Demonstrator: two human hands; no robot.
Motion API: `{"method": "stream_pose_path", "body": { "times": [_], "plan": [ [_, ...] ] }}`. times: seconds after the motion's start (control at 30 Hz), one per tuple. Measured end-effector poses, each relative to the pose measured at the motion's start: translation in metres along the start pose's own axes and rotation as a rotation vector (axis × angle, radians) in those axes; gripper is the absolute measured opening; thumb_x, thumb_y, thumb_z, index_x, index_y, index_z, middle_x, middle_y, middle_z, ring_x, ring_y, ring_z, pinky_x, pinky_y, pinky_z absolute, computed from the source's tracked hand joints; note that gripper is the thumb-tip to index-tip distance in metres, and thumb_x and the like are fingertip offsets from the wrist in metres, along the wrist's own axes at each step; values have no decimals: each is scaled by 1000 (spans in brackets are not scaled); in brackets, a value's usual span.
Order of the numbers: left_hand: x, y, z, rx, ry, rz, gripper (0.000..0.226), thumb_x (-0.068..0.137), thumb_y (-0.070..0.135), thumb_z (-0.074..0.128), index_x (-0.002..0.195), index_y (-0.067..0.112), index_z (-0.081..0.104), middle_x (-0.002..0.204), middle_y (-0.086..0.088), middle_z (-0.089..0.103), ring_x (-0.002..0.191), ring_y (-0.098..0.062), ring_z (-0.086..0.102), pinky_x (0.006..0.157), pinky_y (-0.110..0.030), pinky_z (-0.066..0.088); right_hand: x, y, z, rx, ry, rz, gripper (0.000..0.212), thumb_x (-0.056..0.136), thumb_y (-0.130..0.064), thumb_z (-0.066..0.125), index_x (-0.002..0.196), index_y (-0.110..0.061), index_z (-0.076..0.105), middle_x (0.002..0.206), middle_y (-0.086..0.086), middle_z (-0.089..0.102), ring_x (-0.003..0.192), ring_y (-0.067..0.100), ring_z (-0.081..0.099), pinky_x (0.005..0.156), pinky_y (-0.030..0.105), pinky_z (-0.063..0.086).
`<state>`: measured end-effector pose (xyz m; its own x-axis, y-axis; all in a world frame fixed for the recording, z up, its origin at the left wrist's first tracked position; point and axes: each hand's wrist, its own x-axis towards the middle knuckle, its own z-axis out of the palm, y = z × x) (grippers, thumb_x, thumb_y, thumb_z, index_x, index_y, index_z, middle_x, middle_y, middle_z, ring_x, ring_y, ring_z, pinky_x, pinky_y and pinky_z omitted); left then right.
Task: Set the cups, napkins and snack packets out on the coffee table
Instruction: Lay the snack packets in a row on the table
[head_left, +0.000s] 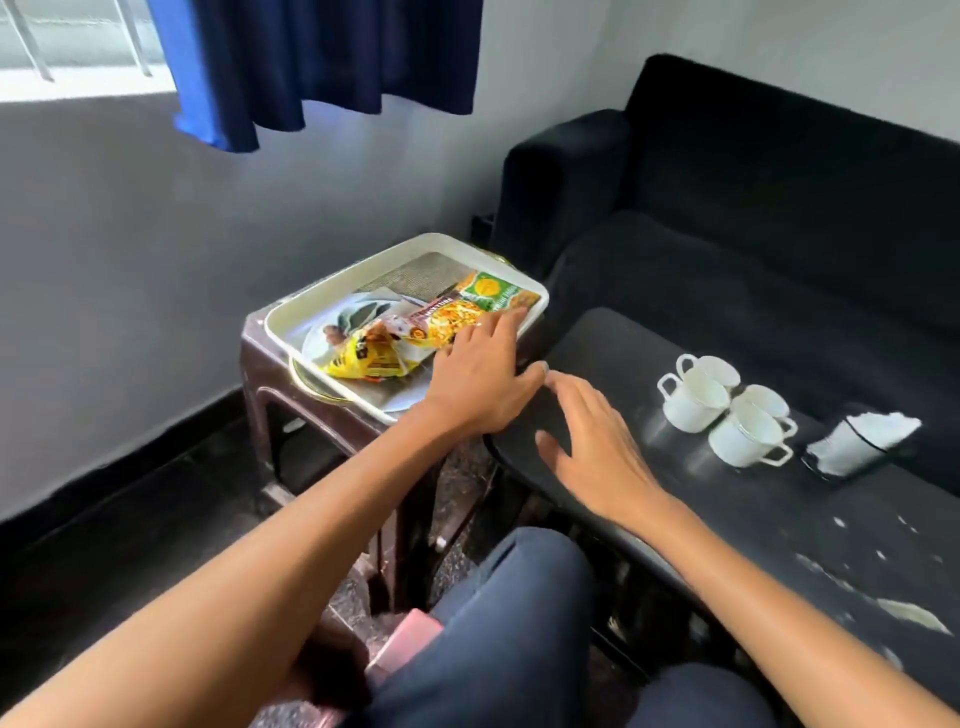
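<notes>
Snack packets (447, 322) in the tray (332, 291) are being reached by the left hand (480, 376), fingers spread; right hand (592, 447) being held open; loosely piled packets risk being dragged out

Dark sofa (779, 197) beyond the fingers, w/ padded armrest at its near-left end. Blue curtain (322, 62) hangs far above, barred window (67, 47) beside it at top left. Grey wall (130, 234) w/ dark skirting behind. Brown plastic stool (270, 374) just left of the fingers. Speckled dark floor (130, 545) below.
</notes>
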<state>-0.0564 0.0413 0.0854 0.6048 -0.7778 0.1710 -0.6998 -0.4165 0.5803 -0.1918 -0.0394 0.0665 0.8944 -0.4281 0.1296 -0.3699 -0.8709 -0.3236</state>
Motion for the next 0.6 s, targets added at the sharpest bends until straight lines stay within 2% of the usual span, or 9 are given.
{"method": "stream_pose_path", "body": {
  "times": [0.07,0.17,0.27,0.37,0.5,0.6],
  "plan": [
    [11,-11,-14,-63,116,-96,58,90,39,51,142,21,36,148,-6,37,134,-27,36,109,-48,32,24,-15,9,12,-13,-27,58,90,-24,54,142,-17,30,145,0,36,133,21,35,104,38,32],
    [23,-32,-33,-213,353,-390,49,88,33,52,135,20,45,147,-6,37,133,-27,35,110,-48,28,58,-36,24,25,-25,-75,59,90,-23,55,143,-17,30,147,1,34,134,22,33,106,40,31],
    [29,-42,-43,-573,495,-697,43,86,28,51,129,25,47,152,-2,29,139,-26,25,115,-48,18,91,-57,39,19,-22,-93,60,89,-22,54,143,-17,29,148,3,32,135,24,30,107,41,28],
    [34,-45,-48,-912,646,-935,40,86,23,49,126,26,47,153,1,21,138,-24,23,115,-43,19,120,-73,52,17,-26,-113,57,88,-20,54,141,-16,31,147,3,34,135,24,31,109,42,27],
    [38,-50,-51,-1180,747,-1100,41,88,17,48,129,15,42,148,-3,17,129,-28,35,109,-43,31,138,-80,64,-49,-76,-105,40,90,-19,51,128,-13,41,132,7,49,123,29,42,99,42,32],
    [39,-48,-52,-1267,813,-1155,42,88,14,48,130,12,40,144,-4,23,126,-29,39,108,-42,34,140,-83,66,-33,-6,-96,30,92,-17,49,121,-10,48,116,11,58,107,33,54,81,39,39]
  ]
}}
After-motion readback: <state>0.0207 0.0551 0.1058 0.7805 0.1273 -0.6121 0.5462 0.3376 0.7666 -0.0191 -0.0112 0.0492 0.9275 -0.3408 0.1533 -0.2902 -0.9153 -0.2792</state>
